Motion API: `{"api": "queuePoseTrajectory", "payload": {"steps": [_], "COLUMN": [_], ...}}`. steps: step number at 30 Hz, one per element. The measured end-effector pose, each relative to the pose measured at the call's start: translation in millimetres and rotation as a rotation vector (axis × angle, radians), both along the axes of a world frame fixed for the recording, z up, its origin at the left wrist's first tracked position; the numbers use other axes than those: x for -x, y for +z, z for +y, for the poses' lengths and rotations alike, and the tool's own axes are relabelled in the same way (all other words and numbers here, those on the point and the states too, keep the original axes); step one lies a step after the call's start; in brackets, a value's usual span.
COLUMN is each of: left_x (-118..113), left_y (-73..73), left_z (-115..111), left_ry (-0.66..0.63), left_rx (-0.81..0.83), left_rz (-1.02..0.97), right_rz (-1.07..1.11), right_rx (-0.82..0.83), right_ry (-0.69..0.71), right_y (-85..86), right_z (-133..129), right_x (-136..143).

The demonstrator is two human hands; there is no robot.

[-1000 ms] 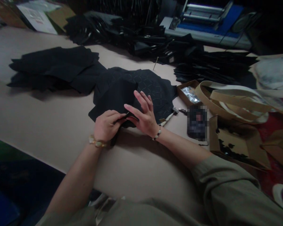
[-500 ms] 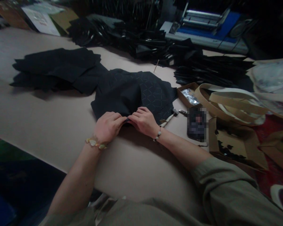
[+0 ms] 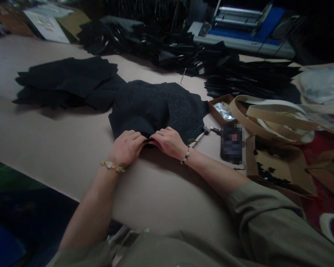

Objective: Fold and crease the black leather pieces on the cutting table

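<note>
A black fabric piece [image 3: 144, 111] lies bulged up on the table, its near edge lifted between my hands. My left hand [image 3: 129, 148] pinches that edge with thumb and fingers. Close beside it, my right hand [image 3: 169, 141] pinches the same edge, the fingertips of both hands almost meeting. Under and to the right of the piece, more black fabric with a pale stitched-looking line pattern [image 3: 180, 107] shows. A small hammer [image 3: 200, 136] with a wrapped, light handle lies just right of my right hand, partly hidden by fabric.
A stack of black pieces [image 3: 69, 81] lies at left. On the right are a dark phone-like object [image 3: 232, 142], a small box of shiny bits [image 3: 224, 110], a cardboard box with black parts [image 3: 281, 163] and looped tan strips [image 3: 278, 115]. Black piles [image 3: 144, 40] line the back.
Both hands keep their pinch on the fabric edge and shift very slightly. The bulge in the fabric has changed shape a little, and the view has moved slightly.
</note>
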State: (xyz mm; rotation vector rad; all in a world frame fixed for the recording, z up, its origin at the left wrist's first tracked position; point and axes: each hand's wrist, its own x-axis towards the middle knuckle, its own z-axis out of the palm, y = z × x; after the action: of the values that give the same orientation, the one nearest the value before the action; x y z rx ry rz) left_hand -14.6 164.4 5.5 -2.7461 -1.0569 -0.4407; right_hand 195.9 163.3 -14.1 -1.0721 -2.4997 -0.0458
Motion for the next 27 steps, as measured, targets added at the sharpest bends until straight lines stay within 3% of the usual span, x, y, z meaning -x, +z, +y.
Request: {"api": "queuePoseTrajectory", "payload": {"steps": [5, 17, 27], "left_x": [3, -2, 0], "left_y": [-0.3, 5.2, 10.0], "left_z": [3, -3, -6], "left_ry": [-0.082, -0.039, -0.066], "left_rx": [0.008, 0.007, 0.01], "left_rz": [-0.018, -0.035, -0.064], "right_rz": [-0.017, -0.017, 0.043], "right_rx": [-0.014, -0.07, -0.088], "right_ry": [0.025, 0.021, 0.075], "right_y": [-1.5, 4.2, -1.3], "right_z": [-1, -5, -1], "right_x": [0, 0, -4]}}
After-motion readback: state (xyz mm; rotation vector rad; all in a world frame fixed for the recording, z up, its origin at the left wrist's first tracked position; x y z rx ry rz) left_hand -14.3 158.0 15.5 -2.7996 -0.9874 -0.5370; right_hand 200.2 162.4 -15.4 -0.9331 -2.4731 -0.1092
